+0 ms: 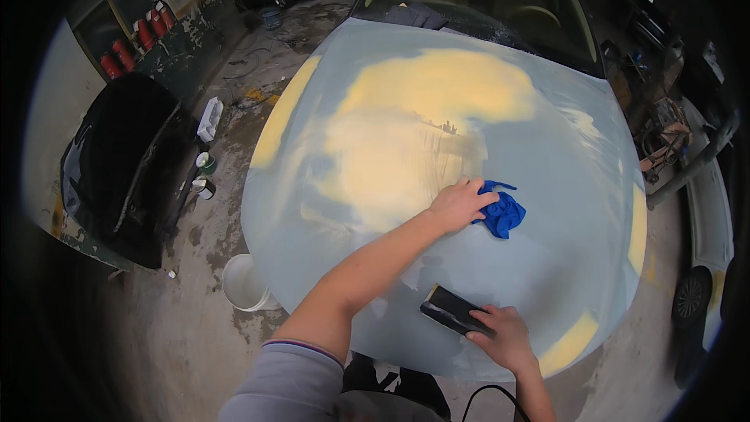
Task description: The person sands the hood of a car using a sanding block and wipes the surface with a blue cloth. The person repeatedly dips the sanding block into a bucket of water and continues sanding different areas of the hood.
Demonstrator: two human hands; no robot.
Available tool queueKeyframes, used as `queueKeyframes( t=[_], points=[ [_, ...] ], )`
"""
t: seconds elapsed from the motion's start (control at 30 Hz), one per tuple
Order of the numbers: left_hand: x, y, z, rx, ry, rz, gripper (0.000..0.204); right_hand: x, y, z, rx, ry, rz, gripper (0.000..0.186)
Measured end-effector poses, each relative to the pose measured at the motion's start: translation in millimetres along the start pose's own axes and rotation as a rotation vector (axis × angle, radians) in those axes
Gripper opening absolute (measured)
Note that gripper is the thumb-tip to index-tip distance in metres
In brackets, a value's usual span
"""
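Under both my hands lies a car hood (pixel 547 180), grey primer with large patches of yellow filler. My left hand (pixel 461 205) reaches to the middle of the hood, fingers closed on a crumpled blue cloth (pixel 504 216) that rests against the surface. Around the cloth the yellow patch looks smeared and wet. Nearer to me, my right hand (pixel 504 336) grips the right end of a dark rectangular sanding block (pixel 449 309). The block lies on the grey paint near the hood's front edge, slanting down to the right.
A white bucket (pixel 246 283) stands on the floor at the hood's left front. Further left are small cans (pixel 205 187), a black car panel (pixel 125 172) and red fire extinguishers (pixel 144 34). A silver car (pixel 707 211) is on the right. Dark cloth (pixel 412 16) lies by the windshield.
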State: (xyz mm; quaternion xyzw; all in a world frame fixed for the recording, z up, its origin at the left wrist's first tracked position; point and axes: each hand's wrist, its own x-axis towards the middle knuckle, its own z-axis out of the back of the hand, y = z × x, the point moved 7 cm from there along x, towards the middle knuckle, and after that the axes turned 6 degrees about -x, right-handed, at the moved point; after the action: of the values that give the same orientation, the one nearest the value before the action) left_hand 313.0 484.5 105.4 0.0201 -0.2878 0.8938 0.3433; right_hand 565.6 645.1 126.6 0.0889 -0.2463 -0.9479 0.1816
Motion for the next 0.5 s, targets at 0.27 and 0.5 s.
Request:
queueKeyframes(
  t=[0.27, 0.5],
  points=[
    [-318.6, 208.8, 205.3, 0.113, -0.342, 0.756, 0.049, 51.0, 14.6, -89.5, 1.408, -0.24, -0.509, 0.056],
    [-775.6, 442.0, 241.2, 0.1, -0.425, 1.39, 0.054, 171.8, 88.1, -208.1, 1.722, -0.437, -0.299, 0.073]
  ],
)
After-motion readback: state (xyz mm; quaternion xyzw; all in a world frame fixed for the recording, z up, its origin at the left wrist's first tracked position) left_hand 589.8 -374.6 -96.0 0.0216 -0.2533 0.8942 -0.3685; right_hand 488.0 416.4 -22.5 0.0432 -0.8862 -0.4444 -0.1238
